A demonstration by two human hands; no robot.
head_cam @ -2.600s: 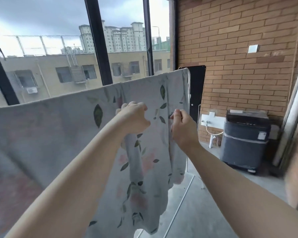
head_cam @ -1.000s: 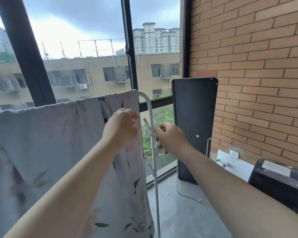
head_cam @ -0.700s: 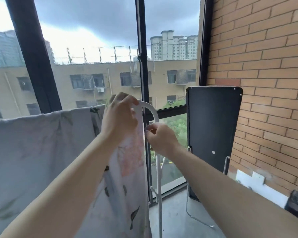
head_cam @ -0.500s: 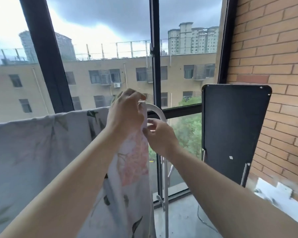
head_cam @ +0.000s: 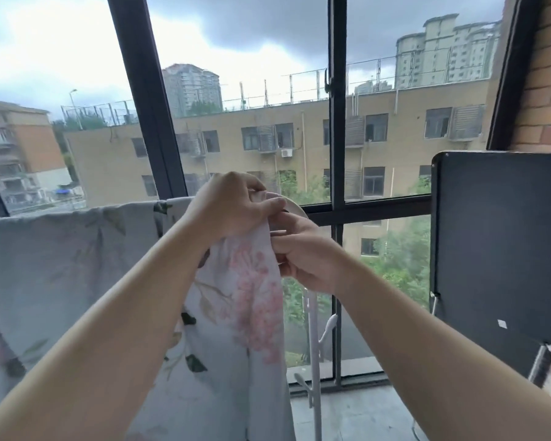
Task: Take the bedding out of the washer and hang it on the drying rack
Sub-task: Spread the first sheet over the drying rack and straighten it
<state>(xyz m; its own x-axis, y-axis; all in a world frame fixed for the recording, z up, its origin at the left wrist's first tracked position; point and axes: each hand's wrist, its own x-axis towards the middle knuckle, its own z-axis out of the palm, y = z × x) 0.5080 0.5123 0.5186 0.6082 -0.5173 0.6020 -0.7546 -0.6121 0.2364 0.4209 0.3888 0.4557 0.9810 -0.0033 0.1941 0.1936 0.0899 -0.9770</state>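
Gripping bedding (head_cam: 77, 265) edge: both hands, left (head_cam: 233, 206), right (head_cam: 303, 253) | hangs lengthwise along drying rack (head_cam: 295, 206)

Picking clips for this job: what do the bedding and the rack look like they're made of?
Bedding: thin woven fabric, probably cotton, matte; it drapes in soft folds, with a floral print. Drying rack: smooth white tube, likely painted metal or plastic; only its curved corner and post show. Both hands grip the fabric there.

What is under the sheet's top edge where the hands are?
The white rack: its curved corner shows just past the left hand, its post below the right hand. The sheet covers the top bar, so it cannot be seen.
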